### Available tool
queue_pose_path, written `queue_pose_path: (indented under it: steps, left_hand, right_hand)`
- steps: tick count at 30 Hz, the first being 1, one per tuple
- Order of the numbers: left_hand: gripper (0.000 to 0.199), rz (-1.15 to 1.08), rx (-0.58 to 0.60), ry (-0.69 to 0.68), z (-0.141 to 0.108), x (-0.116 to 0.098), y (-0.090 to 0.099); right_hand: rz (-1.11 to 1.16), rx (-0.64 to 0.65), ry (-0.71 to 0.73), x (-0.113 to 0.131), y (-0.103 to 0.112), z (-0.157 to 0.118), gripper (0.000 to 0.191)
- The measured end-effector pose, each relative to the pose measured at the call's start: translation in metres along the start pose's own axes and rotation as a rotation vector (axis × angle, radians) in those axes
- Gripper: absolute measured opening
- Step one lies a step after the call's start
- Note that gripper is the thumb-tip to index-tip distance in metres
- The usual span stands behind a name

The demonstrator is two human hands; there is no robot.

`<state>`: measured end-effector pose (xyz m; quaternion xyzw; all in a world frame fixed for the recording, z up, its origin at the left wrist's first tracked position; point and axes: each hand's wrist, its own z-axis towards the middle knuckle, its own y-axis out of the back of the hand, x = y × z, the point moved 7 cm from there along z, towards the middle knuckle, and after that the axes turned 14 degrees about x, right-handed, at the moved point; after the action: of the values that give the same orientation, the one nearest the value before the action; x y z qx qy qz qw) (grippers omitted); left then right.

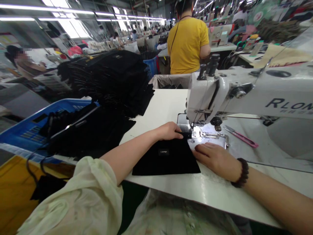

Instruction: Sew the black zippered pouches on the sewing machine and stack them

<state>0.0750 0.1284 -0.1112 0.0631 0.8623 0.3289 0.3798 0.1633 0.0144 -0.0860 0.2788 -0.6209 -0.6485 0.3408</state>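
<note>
A black fabric panel (168,164) with a small dark label (163,152) lies flat on the white sewing table (168,101). Its upper right corner reaches the needle area of a white sewing machine (202,98). My left hand (170,131) is closed at the panel's top edge, thumb and fingers pinching the cloth just left of the presser foot. Beside the panel's right edge, my right hand (215,158) rests on the table with its fingers stretched out, the tips at the cloth's edge. A dark beaded bracelet (242,173) circles the right wrist.
Pink-handled thread snips (242,137) lie right of the needle plate. A tall stack of black fabric pieces (105,78) stands at the back left, above a blue crate (29,122) with more black pieces. A person in a yellow shirt (187,45) stands beyond the table.
</note>
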Motion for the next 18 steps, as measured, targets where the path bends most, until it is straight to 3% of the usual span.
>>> queue_pose_path:
  steps: [2,5,13,18]
  left_hand:
    - [0.017,0.005,0.0,0.009,0.0,0.0,0.0]
    - [0.017,0.05,-0.016,0.021,0.001,-0.001,0.0]
    - [0.021,0.241,-0.095,0.094,0.003,-0.008,-0.002]
    - [0.024,0.243,-0.187,0.12,0.002,-0.005,-0.001]
  right_hand:
    - [-0.151,-0.115,0.041,0.008,0.005,0.0,0.025]
    - [-0.162,-0.176,0.092,0.016,0.007,-0.003,0.024]
    - [0.116,-0.054,0.025,-0.002,-0.007,-0.003,0.024]
    - [0.146,-0.018,-0.012,-0.002,-0.01,-0.001,0.019]
